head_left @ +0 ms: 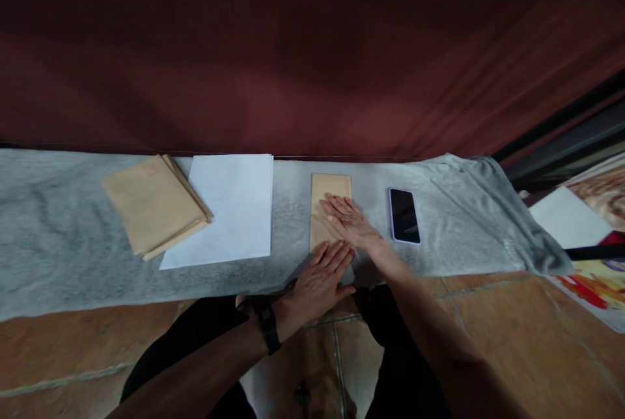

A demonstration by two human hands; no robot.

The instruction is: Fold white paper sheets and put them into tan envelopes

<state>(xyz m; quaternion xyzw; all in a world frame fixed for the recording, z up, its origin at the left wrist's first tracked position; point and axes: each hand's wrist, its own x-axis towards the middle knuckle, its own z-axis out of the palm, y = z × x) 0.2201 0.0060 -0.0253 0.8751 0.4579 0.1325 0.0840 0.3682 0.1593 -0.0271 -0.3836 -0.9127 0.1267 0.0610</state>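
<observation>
My left hand [317, 281], right hand [350, 222] flat on envelope [318, 220], clamping nothing; likely smoothing step. Next move calls for lifting palms.

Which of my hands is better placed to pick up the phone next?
Probably your right hand: it rests on the envelope, nearer the phone; your left hand is farther away.

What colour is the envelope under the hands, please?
The envelope is light brown, seen best in the head view.
</observation>
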